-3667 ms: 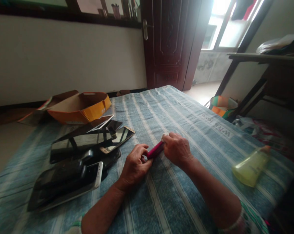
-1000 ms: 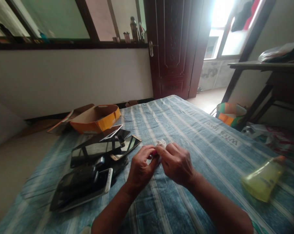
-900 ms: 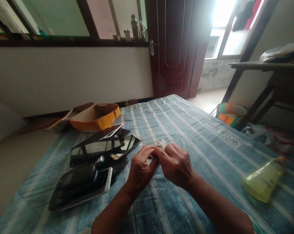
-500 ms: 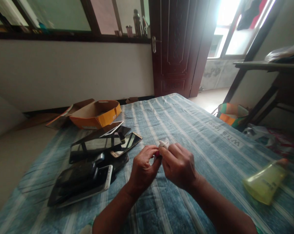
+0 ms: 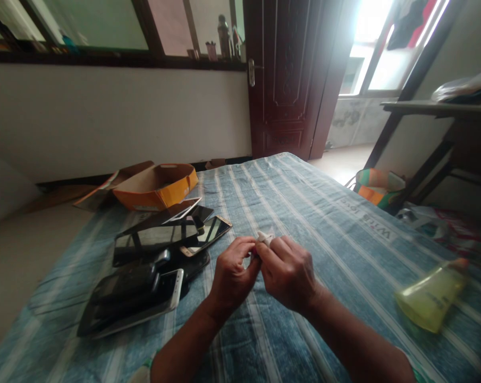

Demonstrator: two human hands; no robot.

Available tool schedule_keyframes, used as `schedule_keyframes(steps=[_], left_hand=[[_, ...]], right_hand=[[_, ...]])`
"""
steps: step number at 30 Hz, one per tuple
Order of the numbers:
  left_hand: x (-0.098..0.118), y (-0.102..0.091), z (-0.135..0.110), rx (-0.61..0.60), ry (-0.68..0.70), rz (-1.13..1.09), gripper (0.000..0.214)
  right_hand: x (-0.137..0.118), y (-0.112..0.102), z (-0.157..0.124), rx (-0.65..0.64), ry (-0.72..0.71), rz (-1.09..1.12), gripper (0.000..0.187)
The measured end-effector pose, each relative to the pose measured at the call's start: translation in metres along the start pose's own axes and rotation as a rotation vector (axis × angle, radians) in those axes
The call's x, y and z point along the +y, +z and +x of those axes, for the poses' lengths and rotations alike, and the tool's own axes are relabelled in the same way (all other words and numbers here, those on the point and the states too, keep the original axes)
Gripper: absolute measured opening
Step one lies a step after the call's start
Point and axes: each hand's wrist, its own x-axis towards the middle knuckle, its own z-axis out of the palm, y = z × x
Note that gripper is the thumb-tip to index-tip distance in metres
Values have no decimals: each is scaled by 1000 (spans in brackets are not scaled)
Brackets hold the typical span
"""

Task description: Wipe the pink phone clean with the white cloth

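L hand [image 5: 235, 268] & R hand [image 5: 290, 268] meet mid-pic, over the blue striped cloth [image 5: 323, 223]; L fingers bent, thumb & forefinger pinching a small pink thing [image 5: 253, 250], only a sliver of it visible, rest hidden by fingers; R fingers curled in, thumb side pinching a crumpled white wipe [image 5: 266, 237], which pokes up above the fingertips, right next to the pink thing; can't tell exactly how much wipe is tucked in the R fist; both forearms come in from the bottom edge.

L of the hands, a loose pile of gadgets on the cloth: gold-edged phone [image 5: 224, 226] nearest the L hand, apart from it; big black screen [image 5: 156, 240] beside it; silver-edged phone [image 5: 177, 291] lower down, next to a chunky black gadget [image 5: 124, 283]; some parts overlap, can't tell each one's outline; open orange box [image 5: 156, 190] just behind the pile.

R side, well apart from the R hand: yellow see-thru bottle [image 5: 429, 298] w/ orange top, on the cloth near its R edge.

Bkgd: dark red door [image 5: 290, 90] w/ metal handle [image 5: 251, 72]; dark bottle [image 5: 224, 38] & cup [image 5: 211, 51] on window ledge.
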Motion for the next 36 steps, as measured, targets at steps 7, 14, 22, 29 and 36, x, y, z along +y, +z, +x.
schedule_keyframes(steps=[7, 14, 22, 29, 36], left_hand=[[0, 0, 0, -27, -27, -17, 7], [-1, -2, 0, -13, -13, 3, 7], [1, -2, 2, -29, -32, -19, 6], [-1, -2, -1, -51, -49, -14, 5], [0, -4, 1, -38, -17, -26, 8]], right_hand=[[14, 6, 0, 37, 90, 0, 23], [4, 3, -2, 21, 8, 24, 24], [12, 7, -2, 29, 43, -20, 23], [26, 11, -4, 58, 170, 9, 27], [1, -1, -1, -11, -43, 80, 30]])
